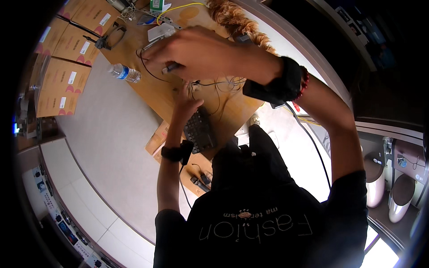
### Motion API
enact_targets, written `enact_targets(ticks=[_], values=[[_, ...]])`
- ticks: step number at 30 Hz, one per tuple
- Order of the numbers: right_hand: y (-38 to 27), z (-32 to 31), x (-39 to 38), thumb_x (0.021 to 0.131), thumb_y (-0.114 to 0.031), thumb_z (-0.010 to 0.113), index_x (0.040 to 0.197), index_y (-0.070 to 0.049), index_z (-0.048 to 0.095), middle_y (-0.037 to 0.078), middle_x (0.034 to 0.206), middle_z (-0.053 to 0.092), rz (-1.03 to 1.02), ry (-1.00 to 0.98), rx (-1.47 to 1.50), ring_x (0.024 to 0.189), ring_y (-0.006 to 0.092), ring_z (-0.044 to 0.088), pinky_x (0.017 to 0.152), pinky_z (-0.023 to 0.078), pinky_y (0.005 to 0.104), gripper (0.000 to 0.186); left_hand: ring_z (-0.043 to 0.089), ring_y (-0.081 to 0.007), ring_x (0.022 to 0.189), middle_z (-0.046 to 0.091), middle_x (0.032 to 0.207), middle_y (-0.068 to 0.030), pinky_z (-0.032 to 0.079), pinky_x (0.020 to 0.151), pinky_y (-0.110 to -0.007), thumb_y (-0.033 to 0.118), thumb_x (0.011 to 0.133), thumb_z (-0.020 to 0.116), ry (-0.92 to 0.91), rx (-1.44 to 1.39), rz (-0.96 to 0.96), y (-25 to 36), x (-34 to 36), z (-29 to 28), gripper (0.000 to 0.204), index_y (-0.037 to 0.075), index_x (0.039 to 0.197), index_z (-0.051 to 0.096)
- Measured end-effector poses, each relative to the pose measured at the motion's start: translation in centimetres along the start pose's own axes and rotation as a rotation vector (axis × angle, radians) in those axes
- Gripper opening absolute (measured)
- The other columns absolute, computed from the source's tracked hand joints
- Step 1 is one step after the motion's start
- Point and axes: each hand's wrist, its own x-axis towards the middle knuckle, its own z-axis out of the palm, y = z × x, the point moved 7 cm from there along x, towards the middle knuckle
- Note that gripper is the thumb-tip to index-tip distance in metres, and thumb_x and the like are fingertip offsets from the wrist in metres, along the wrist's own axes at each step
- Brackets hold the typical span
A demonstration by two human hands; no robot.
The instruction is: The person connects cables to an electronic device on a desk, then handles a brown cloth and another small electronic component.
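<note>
My right hand (pixel 187 52) reaches across the wooden table from the right, its fingers curled. A short dark piece (pixel 173 67) sticks out from under its fingers; its kind is hidden by the hand. Beside the fingertips, a thin black cable (pixel 154 75) loops over the table. My left hand (pixel 187 102) lies nearer to me, just below the right one, its thumb apart from its stretched fingers. Thin tangled wires (pixel 223 84) lie by its fingertips. Close by its wrist is a black keyboard (pixel 200 131).
A water bottle (pixel 124 73) lies at the table's left edge. Cardboard boxes (pixel 67 85) are stacked at the far left. Brown fluffy material (pixel 241 24) lies along the far right table edge. Below the table, a microphone (pixel 199 183) rests on cardboard. A black cable (pixel 313 140) hangs from my right wrist.
</note>
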Motion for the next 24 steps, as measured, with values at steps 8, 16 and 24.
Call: enact_targets(ticks=[8, 16, 24], values=[[0.5, -1.9, -3.0, 0.059, 0.007, 0.051, 0.095, -0.008, 0.063, 0.006, 0.095, 0.061, 0.058, 0.036, 0.084, 0.077, 0.0225, 0.06, 0.063, 0.048, 0.0303, 0.041, 0.055, -0.0275, 0.079, 0.058, 0.087, -0.0147, 0.045, 0.069, -0.037, 0.027, 0.072, 0.061, 0.031, 0.694, -0.006, -3.1, 4.7, 3.5, 0.038, 0.005, 0.102, 0.053], [3.2, -5.9, -3.5, 0.063, 0.0, 0.054, 0.096, -0.006, 0.062, 0.012, 0.085, 0.062, -0.071, 0.375, 0.357, 0.071, 0.0235, 0.06, 0.065, 0.048, 0.0309, 0.034, 0.058, -0.0148, 0.068, 0.062, 0.083, -0.0067, 0.045, 0.062, -0.028, 0.019, 0.071, 0.067, 0.061, 0.556, 0.378, -7.3, 4.5, 2.9, 0.025, 0.007, 0.091, 0.059], [5.6, -7.5, 0.2, 0.068, 0.009, 0.044, 0.109, 0.004, 0.053, 0.014, 0.075, 0.058, 0.109, 0.396, 0.94, 0.06, 0.0155, 0.055, 0.056, 0.047, 0.0256, 0.042, 0.057, -0.0318, 0.062, 0.059, 0.063, -0.0129, 0.045, 0.056, -0.038, 0.027, 0.076, 0.058, -0.381, 0.593, 0.202, -2.1, -2.1, 11.9, 0.019, 0.008, 0.075, 0.061]])
